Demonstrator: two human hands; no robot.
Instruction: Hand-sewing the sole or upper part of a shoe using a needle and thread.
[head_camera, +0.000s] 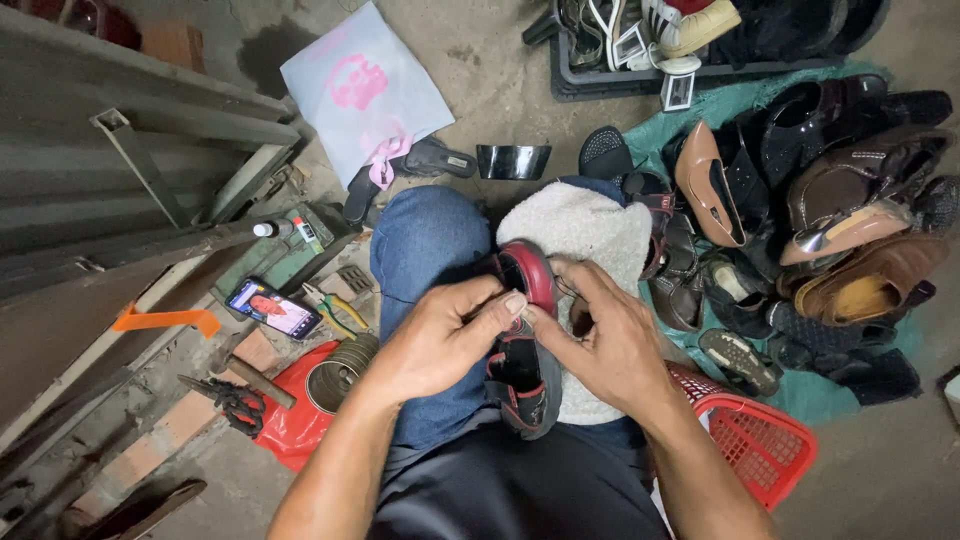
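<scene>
1. In the middle of the frame a red-and-black shoe (522, 345) lies across the person's lap, on a fuzzy white cloth (585, 240) draped over the knees.
2. The left hand (440, 340) is closed, thumb and forefinger pinched together at the shoe's red rim. The right hand (605, 345) meets it there, fingers curled, pinching the same spot. Whatever small thing sits between the fingertips is too small to tell.
3. To my eye this is fine hand work on the shoe's upper edge, stitching or pulling something through; any further move calls for a steady pinch and the shoe held firm on the knee.
4. Upper left of centre, a flat pale plastic bag (365, 90) with a pink print lies on the floor.
5. Lower left, a red plastic bag (295, 425) lies under a metal tin (335, 380); a phone (273, 308) with a lit screen and pliers (335, 308) are just above.
6. A red basket (760, 440) sits lower right, a pile of shoes (830, 220) at right.
</scene>
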